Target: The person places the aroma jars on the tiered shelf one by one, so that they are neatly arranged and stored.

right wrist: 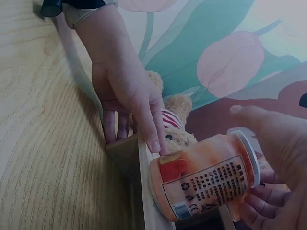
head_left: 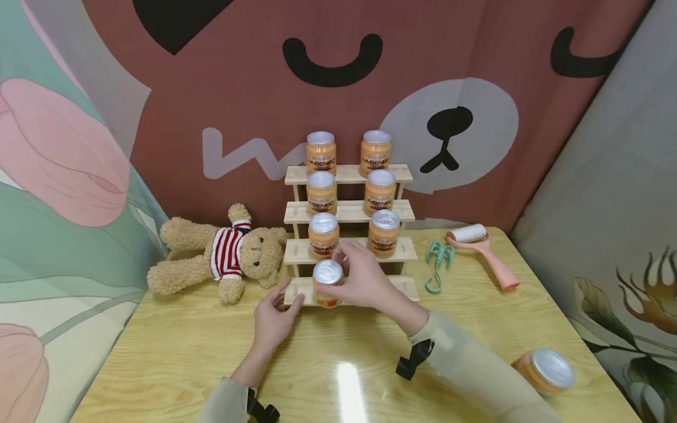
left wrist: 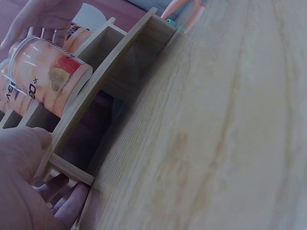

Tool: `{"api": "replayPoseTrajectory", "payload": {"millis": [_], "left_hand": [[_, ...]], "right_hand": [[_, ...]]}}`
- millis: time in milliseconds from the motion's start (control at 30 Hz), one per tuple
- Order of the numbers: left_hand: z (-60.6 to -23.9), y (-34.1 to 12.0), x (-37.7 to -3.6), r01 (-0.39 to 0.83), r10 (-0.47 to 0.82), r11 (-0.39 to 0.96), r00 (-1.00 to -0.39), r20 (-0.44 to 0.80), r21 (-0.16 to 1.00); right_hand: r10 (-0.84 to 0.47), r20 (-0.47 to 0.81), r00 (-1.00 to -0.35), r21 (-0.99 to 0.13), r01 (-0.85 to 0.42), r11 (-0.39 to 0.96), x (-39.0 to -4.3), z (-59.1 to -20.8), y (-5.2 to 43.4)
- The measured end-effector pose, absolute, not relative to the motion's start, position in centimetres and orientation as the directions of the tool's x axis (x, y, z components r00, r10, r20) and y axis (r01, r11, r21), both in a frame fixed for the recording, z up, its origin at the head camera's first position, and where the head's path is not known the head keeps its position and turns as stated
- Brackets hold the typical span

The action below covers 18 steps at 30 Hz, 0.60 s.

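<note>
An orange jar (head_left: 328, 272) with a silvery lid stands upright at the left part of the bottom step of a wooden tiered rack (head_left: 351, 250). My right hand (head_left: 362, 279) is around the upper part of this jar. In the right wrist view its fingers (right wrist: 261, 203) bend at the lid's far side, while the thumb stands off from it. My left hand (head_left: 272, 320) holds the left end of the bottom step, thumb on top and the other fingers around the end piece (left wrist: 72, 168). Several matching jars stand in two columns on the steps above.
A teddy bear (head_left: 227, 252) in a striped top lies left of the rack. To the right are a green hook (head_left: 438, 264) and a pink-handled lint roller (head_left: 483, 249). Another jar (head_left: 547, 370) stands near the table's right front. A printed curtain (head_left: 238, 88) hangs behind.
</note>
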<state>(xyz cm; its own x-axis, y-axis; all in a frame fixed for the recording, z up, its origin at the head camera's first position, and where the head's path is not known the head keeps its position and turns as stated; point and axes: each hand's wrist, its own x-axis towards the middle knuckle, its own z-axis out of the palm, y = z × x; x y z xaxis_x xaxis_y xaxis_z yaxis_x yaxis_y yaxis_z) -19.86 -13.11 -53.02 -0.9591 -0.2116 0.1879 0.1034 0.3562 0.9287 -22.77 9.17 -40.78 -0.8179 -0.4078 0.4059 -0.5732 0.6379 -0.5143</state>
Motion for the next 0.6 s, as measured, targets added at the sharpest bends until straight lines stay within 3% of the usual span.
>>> {"api": "replayPoseTrajectory", "payload": {"millis": [133, 367, 600], "left_hand": [[-53.01, -13.08, -19.77, 0.099, -0.206, 0.343, -0.962, 0.177, 0.934], [-53.25, -13.06, -19.7, 0.094, -0.214, 0.351, -0.961, 0.177, 0.932], [-52.93, -13.22, -19.82, 0.122, -0.206, 0.35, -0.957, 0.203, 0.929]], "right_hand": [[-0.415, 0.414, -0.81, -0.469, -0.581, 0.665, -22.94, -40.72, 8.73], [-0.527, 0.373, -0.764, -0.506, -0.644, 0.574, -23.21, -40.54, 9.11], [-0.461, 0.417, -0.783, -0.478, -0.621, 0.621, -23.21, -40.76, 8.27]]}}
